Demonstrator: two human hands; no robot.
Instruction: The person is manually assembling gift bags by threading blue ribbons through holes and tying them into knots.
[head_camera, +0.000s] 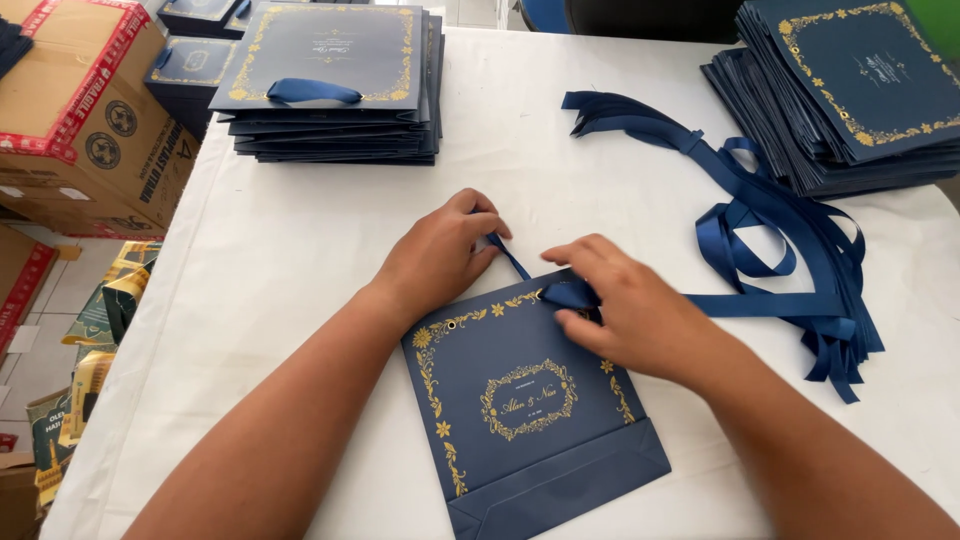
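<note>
A flat navy paper bag (520, 400) with gold floral printing lies in front of me on the white table (300, 260). A blue ribbon (512, 260) passes through an eyelet near the bag's top edge. My left hand (440, 255) pinches the ribbon's end just above the bag. My right hand (625, 305) presses on the bag's top right corner and grips the ribbon there. A second eyelet (451, 325) on the left of the top edge has no ribbon in it.
A pile of loose blue ribbons (790, 250) lies to the right. A stack of bags with ribbon handles (330, 80) sits at the back left, and another stack of navy bags (850, 90) at the back right. Cardboard boxes (80, 110) stand left of the table.
</note>
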